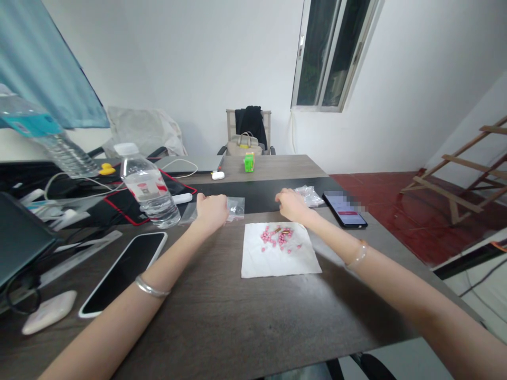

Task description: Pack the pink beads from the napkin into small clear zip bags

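My left hand [213,212] is closed in a loose fist over a clear plastic zip bag [236,207], which shows on both sides of it. Whether the fingers grip the bag is hidden. Beyond the upper edge of a white paper sheet [281,266], my right hand [292,205] has its fingers curled together; anything in them is too small to make out. A second crumpled clear bag [311,195] lies just behind that hand. Small pink pieces [282,239] are scattered on the paper, with a couple of gold-brown pieces [285,231] among them.
To the left stand a water bottle [148,184] and a taller one [49,134], near a white-edged phone [125,272] and a pale computer mouse [49,312]. Another phone [345,209] lies at the right table edge. A green box [249,162] stands at the back.
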Demonstrator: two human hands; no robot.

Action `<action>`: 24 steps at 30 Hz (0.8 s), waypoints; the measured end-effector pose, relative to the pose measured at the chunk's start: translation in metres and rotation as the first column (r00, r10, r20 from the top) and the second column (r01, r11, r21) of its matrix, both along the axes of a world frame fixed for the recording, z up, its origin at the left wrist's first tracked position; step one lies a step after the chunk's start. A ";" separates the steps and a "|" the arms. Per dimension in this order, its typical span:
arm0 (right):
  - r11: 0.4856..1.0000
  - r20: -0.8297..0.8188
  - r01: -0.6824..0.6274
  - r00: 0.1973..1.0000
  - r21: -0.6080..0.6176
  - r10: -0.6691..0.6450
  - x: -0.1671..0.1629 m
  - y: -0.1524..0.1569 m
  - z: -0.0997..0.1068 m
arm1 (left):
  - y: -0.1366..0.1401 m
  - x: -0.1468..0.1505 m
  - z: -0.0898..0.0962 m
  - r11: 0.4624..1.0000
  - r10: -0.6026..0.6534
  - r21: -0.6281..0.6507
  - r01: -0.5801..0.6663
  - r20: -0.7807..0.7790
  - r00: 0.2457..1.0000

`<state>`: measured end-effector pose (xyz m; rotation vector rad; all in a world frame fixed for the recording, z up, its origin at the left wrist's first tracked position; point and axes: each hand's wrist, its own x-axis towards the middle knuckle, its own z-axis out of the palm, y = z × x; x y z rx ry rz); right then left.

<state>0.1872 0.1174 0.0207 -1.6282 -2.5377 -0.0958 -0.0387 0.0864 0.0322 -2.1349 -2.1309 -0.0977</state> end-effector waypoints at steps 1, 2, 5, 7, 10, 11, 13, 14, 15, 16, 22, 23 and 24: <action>0.999 0.009 0.044 0.999 -0.002 -0.044 0.014 0.000 0.000 | -0.001 0.003 0.002 1.000 -0.024 0.018 0.024 0.023 0.999; 0.996 0.015 0.089 0.996 -0.005 -0.088 0.026 0.000 -0.001 | -0.002 0.006 0.003 0.998 -0.055 0.033 0.054 0.049 0.997; 0.980 0.001 0.200 0.980 -0.027 -0.200 0.054 -0.002 -0.009 | -0.008 0.021 0.007 0.980 -0.198 0.040 0.194 0.142 0.970; 0.972 -0.041 0.234 0.971 -0.034 -0.236 0.064 -0.003 -0.016 | -0.013 0.033 0.009 0.953 -0.301 0.031 0.301 0.204 0.932; 0.967 -0.153 0.251 0.955 -0.033 -0.253 0.069 -0.003 -0.021 | -0.014 0.051 0.012 0.923 -0.378 0.038 0.383 0.274 0.884; 0.968 -0.203 0.251 0.946 -0.031 -0.252 0.068 -0.002 -0.022 | -0.013 0.057 0.014 0.920 -0.384 0.043 0.389 0.292 0.876; 0.971 -0.320 0.238 0.918 -0.028 -0.235 0.065 -0.001 -0.023 | -0.007 0.070 0.016 0.920 -0.381 0.042 0.389 0.322 0.866; 0.973 -0.383 0.227 0.897 -0.029 -0.220 0.062 -0.001 -0.024 | -0.002 0.076 0.017 0.920 -0.380 0.034 0.391 0.334 0.863; 0.977 -0.447 0.212 0.871 -0.033 -0.204 0.059 -0.001 -0.025 | 0.002 0.082 0.017 0.917 -0.381 0.024 0.397 0.342 0.859; 0.980 -0.511 0.193 0.839 -0.041 -0.187 0.055 -0.002 -0.028 | 0.005 0.087 0.016 0.913 -0.386 0.012 0.407 0.347 0.855; 0.995 -0.809 0.027 0.580 -0.097 -0.094 0.035 -0.004 -0.054 | 0.010 0.109 -0.006 0.872 -0.459 -0.010 0.489 0.330 0.825; 0.995 -0.842 0.007 0.532 -0.104 -0.092 0.034 -0.004 -0.058 | 0.009 0.110 -0.009 0.871 -0.465 0.000 0.492 0.328 0.823; 0.994 -0.870 -0.007 0.485 -0.111 -0.094 0.033 -0.004 -0.062 | 0.007 0.110 -0.012 0.872 -0.467 0.012 0.490 0.326 0.822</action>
